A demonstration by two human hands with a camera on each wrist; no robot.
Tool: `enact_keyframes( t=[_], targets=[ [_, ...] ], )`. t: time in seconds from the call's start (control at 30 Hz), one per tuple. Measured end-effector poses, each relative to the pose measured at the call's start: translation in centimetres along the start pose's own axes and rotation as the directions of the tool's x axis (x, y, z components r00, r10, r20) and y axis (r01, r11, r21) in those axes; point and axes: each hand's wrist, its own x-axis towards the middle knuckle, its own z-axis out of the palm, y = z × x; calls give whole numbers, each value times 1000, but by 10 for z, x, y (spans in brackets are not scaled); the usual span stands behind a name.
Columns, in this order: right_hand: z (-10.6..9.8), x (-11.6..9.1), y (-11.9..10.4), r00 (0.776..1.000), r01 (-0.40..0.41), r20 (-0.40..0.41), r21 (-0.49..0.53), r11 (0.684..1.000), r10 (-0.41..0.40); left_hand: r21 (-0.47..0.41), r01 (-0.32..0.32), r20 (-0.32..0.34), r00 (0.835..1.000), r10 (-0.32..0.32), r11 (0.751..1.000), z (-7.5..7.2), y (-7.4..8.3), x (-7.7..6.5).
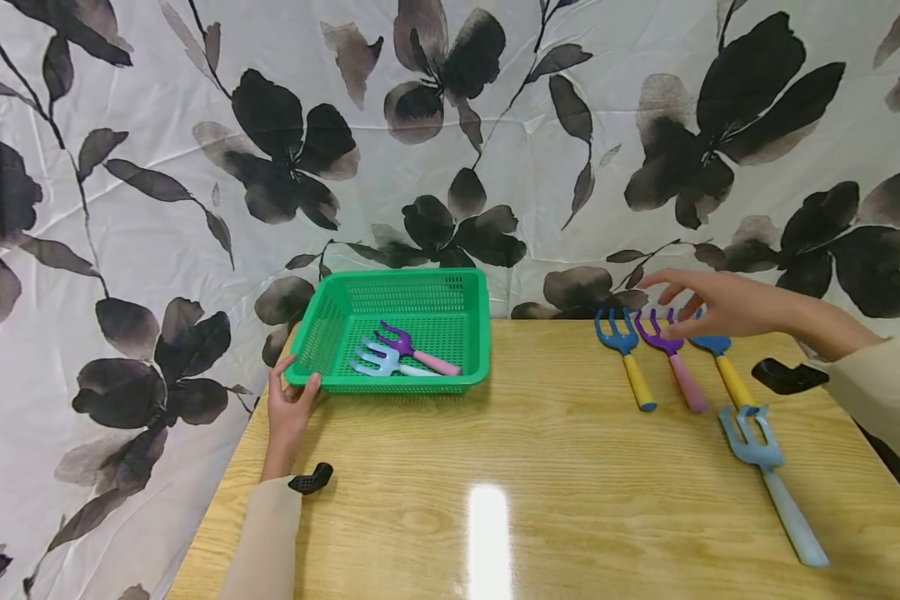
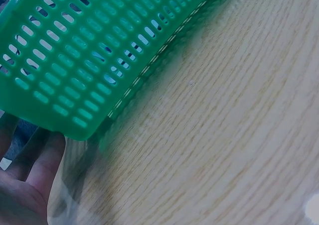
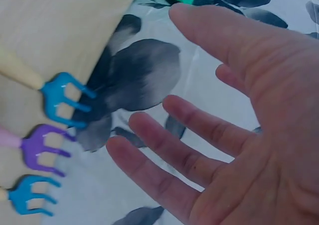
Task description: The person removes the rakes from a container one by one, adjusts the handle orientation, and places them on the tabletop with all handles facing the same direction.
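Note:
At the left front corner of a green plastic basket [image 1: 482, 333], my left hand [image 1: 288, 417] holds on, thumb on the front side and fingers along the left wall. Inside the basket lie a purple hand fork with a pink handle [image 1: 435, 362] and a light blue hand fork [image 1: 381, 360]. My right hand [image 1: 742, 302] hovers with loosely bent fingers above the tines of several garden hand forks, holding nothing. Below it are a blue fork with a yellow handle [image 1: 636, 383], a purple one with a pink handle [image 1: 687, 383] and another blue one [image 1: 735, 383], partly hidden by the hand.
A larger pale blue hand fork [image 1: 791, 512] lies nearer the front right, its tines by the yellow handle's end. The wooden table [image 1: 570, 467] ends at the back against a floral cloth [image 1: 555, 167]. Both wrists wear small black devices.

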Motion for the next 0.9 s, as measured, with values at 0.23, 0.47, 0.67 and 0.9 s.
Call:
enact_keyframes(
  t=[0.23,0.47,0.67,0.9],
  targets=[
    [-14,35,-26,1000,24,16,-4,1000,-24,-8,-2,-3,1000,2,1000,-1,-3,0],
    [-20,68,-51,996,83,42,7,997,-83,-9,-47,-29,999,46,999,-7,-28,12],
    [-18,92,-77,992,120,48,-17,993,-119,-15,-61,-28,998,60,998,-7,-33,11],
    [-9,121,-100,986,150,78,-36,988,-147,-20,-56,-22,998,55,998,-8,-26,9]
  ],
)
